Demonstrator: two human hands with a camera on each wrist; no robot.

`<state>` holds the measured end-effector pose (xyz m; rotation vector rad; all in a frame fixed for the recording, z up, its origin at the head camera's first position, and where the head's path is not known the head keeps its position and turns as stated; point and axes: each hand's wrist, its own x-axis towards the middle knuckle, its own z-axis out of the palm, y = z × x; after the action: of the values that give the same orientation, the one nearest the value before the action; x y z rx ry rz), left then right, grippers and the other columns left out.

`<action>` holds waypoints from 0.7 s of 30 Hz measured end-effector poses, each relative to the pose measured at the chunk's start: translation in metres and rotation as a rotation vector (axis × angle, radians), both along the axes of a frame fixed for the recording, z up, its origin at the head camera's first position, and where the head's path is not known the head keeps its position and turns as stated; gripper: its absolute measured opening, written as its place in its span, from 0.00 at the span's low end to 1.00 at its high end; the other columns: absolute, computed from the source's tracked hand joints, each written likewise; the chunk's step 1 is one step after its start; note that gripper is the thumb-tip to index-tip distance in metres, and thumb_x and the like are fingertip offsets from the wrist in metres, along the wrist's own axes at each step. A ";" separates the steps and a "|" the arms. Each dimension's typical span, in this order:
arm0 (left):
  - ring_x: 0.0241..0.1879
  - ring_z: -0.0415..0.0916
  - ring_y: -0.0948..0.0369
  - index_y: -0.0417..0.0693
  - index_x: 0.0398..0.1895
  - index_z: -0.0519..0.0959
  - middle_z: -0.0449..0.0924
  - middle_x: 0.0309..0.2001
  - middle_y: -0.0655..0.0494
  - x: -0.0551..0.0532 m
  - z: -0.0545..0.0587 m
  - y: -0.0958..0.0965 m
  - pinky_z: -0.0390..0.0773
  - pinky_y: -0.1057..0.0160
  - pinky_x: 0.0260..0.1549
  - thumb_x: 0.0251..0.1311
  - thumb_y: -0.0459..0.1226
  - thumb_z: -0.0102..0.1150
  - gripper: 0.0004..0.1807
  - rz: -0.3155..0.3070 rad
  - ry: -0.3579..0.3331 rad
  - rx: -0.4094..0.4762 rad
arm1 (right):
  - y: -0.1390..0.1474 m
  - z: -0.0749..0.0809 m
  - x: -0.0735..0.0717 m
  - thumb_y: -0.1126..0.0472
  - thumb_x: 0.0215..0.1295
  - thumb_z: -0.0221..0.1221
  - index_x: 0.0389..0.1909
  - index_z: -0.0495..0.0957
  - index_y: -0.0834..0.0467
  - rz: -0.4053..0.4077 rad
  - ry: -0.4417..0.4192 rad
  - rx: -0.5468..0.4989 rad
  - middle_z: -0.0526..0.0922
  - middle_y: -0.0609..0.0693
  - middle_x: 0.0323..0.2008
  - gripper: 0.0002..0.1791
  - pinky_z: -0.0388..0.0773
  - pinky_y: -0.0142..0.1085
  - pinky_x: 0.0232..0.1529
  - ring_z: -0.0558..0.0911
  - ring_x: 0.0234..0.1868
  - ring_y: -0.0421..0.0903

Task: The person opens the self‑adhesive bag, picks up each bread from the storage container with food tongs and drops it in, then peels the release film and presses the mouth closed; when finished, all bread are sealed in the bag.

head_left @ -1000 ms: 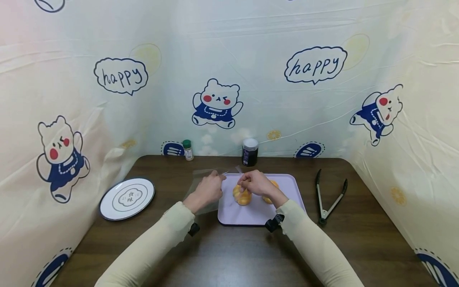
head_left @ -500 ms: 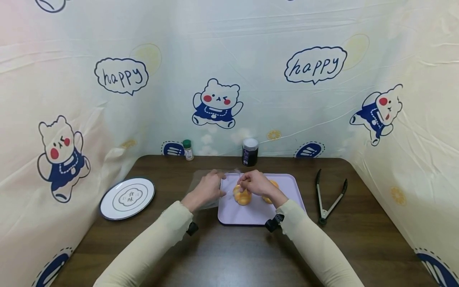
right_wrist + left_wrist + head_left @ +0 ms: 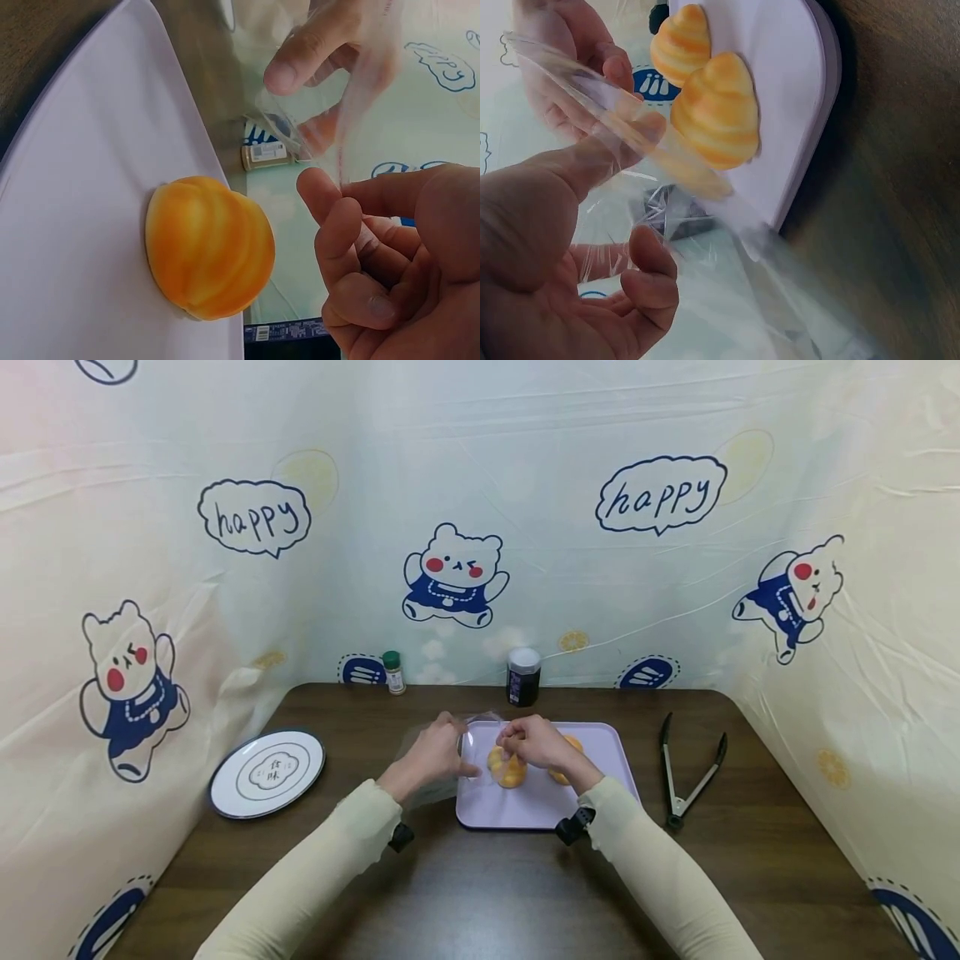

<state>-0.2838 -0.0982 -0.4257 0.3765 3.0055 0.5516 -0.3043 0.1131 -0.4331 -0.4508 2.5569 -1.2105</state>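
Note:
A clear plastic bag [image 3: 802,307] spans the gap between the two hands above the tray's left side. My right hand [image 3: 538,743] pinches the bag's edge between thumb and forefinger. Spread thumb and fingers of my left hand [image 3: 431,753] lie against the film at the bag's mouth; the left wrist view shows the thumb behind it. Under the right hand, a golden ridged bread roll [image 3: 210,247] rests on the lilac tray [image 3: 540,814]. Another bread roll [image 3: 567,753] sits to its right, partly hidden by the right wrist.
Tongs [image 3: 676,808] with spread arms lie right of the tray. A white dark-rimmed plate [image 3: 255,797] is at the table's left. Along the back edge stand a green-capped bottle [image 3: 394,677] and a dark jar [image 3: 523,683] with a pale lid.
The left thumb has moved away from the left fingers, and the plastic bag's mouth has spread wider. My right hand keeps its pinch in nearly the same place.

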 end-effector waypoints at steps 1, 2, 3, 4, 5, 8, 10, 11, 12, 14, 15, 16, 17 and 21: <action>0.43 0.79 0.51 0.41 0.65 0.74 0.70 0.60 0.42 0.000 0.000 0.000 0.85 0.53 0.48 0.44 0.52 0.79 0.45 0.006 0.007 -0.001 | 0.000 0.001 0.001 0.59 0.74 0.55 0.47 0.83 0.60 0.001 0.000 0.001 0.86 0.50 0.32 0.12 0.80 0.36 0.33 0.82 0.35 0.58; 0.43 0.79 0.51 0.41 0.65 0.74 0.70 0.60 0.42 0.000 0.001 0.000 0.85 0.53 0.47 0.44 0.52 0.79 0.46 0.011 0.015 -0.006 | 0.001 0.001 0.001 0.57 0.74 0.55 0.47 0.83 0.59 0.002 0.006 0.005 0.86 0.49 0.31 0.12 0.79 0.35 0.32 0.82 0.35 0.58; 0.43 0.79 0.50 0.41 0.66 0.74 0.69 0.60 0.42 0.000 0.001 0.000 0.85 0.52 0.47 0.44 0.52 0.79 0.46 0.020 0.019 -0.009 | 0.002 0.001 0.001 0.55 0.74 0.56 0.47 0.83 0.58 0.002 0.011 0.009 0.86 0.49 0.31 0.13 0.77 0.34 0.31 0.83 0.35 0.59; 0.44 0.80 0.49 0.40 0.66 0.73 0.69 0.61 0.41 0.000 0.001 0.000 0.85 0.52 0.46 0.44 0.52 0.79 0.46 0.032 0.022 -0.006 | 0.003 0.002 0.001 0.54 0.74 0.56 0.47 0.83 0.57 0.001 0.018 0.013 0.86 0.48 0.31 0.13 0.77 0.33 0.31 0.83 0.35 0.59; 0.45 0.80 0.49 0.40 0.66 0.73 0.69 0.62 0.41 0.000 0.002 0.000 0.85 0.52 0.47 0.44 0.52 0.79 0.46 0.043 0.024 -0.007 | 0.005 0.002 0.001 0.52 0.74 0.56 0.46 0.83 0.56 -0.003 0.024 0.016 0.87 0.48 0.31 0.14 0.77 0.33 0.30 0.83 0.34 0.60; 0.48 0.80 0.48 0.40 0.66 0.73 0.68 0.63 0.41 0.000 0.003 -0.001 0.84 0.51 0.49 0.44 0.52 0.79 0.47 0.070 0.019 -0.009 | 0.013 0.002 0.000 0.48 0.73 0.56 0.46 0.83 0.54 -0.029 0.043 0.041 0.88 0.50 0.32 0.15 0.77 0.34 0.30 0.84 0.34 0.59; 0.50 0.80 0.48 0.40 0.67 0.72 0.67 0.65 0.41 -0.001 0.003 -0.002 0.84 0.51 0.50 0.44 0.52 0.79 0.47 0.080 0.017 -0.011 | 0.020 0.002 -0.001 0.47 0.72 0.56 0.45 0.83 0.53 -0.055 0.048 0.057 0.89 0.52 0.34 0.15 0.77 0.34 0.30 0.84 0.34 0.58; 0.51 0.80 0.47 0.40 0.67 0.72 0.67 0.65 0.41 -0.001 0.003 -0.002 0.84 0.51 0.50 0.45 0.52 0.79 0.47 0.082 0.018 -0.018 | 0.024 0.002 -0.001 0.47 0.72 0.56 0.46 0.83 0.54 -0.067 0.048 0.067 0.89 0.54 0.36 0.16 0.77 0.34 0.30 0.84 0.34 0.58; 0.51 0.80 0.47 0.40 0.67 0.73 0.67 0.65 0.40 -0.001 0.003 -0.002 0.84 0.51 0.50 0.44 0.52 0.79 0.47 0.082 0.020 -0.025 | 0.028 0.002 -0.001 0.47 0.72 0.56 0.46 0.83 0.55 -0.077 0.052 0.078 0.89 0.55 0.37 0.16 0.77 0.34 0.30 0.84 0.35 0.58; 0.52 0.79 0.46 0.40 0.67 0.73 0.67 0.65 0.40 -0.001 0.003 -0.003 0.84 0.50 0.51 0.45 0.52 0.79 0.47 0.085 0.021 -0.039 | 0.037 0.001 -0.001 0.47 0.72 0.57 0.47 0.83 0.56 -0.104 0.058 0.092 0.89 0.56 0.38 0.17 0.77 0.34 0.30 0.84 0.35 0.56; 0.52 0.79 0.46 0.40 0.66 0.73 0.67 0.65 0.40 -0.001 0.003 -0.003 0.84 0.50 0.51 0.45 0.53 0.79 0.47 0.088 0.020 -0.043 | 0.042 0.001 -0.001 0.48 0.72 0.57 0.46 0.83 0.56 -0.111 0.068 0.099 0.88 0.56 0.38 0.17 0.78 0.33 0.30 0.84 0.34 0.54; 0.52 0.79 0.46 0.40 0.66 0.73 0.67 0.65 0.40 -0.002 0.003 -0.003 0.83 0.50 0.51 0.45 0.53 0.79 0.46 0.092 0.016 -0.046 | 0.046 0.001 -0.001 0.48 0.72 0.57 0.46 0.83 0.57 -0.123 0.079 0.108 0.88 0.56 0.38 0.17 0.78 0.33 0.30 0.84 0.34 0.53; 0.51 0.79 0.46 0.40 0.66 0.74 0.67 0.65 0.40 -0.002 0.003 -0.003 0.83 0.50 0.51 0.44 0.53 0.79 0.46 0.096 0.012 -0.046 | 0.051 0.001 0.000 0.48 0.72 0.57 0.46 0.83 0.57 -0.132 0.092 0.114 0.88 0.55 0.37 0.17 0.79 0.33 0.30 0.84 0.33 0.52; 0.50 0.78 0.48 0.41 0.66 0.74 0.67 0.64 0.40 -0.003 0.003 -0.003 0.84 0.50 0.50 0.44 0.53 0.79 0.46 0.117 -0.017 -0.036 | 0.075 0.003 0.004 0.49 0.70 0.59 0.43 0.84 0.57 -0.187 0.155 0.158 0.86 0.53 0.35 0.15 0.79 0.34 0.30 0.82 0.31 0.46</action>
<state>-0.2867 -0.1009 -0.4230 0.1942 3.0306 0.5051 -0.3005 0.1878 -0.4299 -0.2856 2.8559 -1.0567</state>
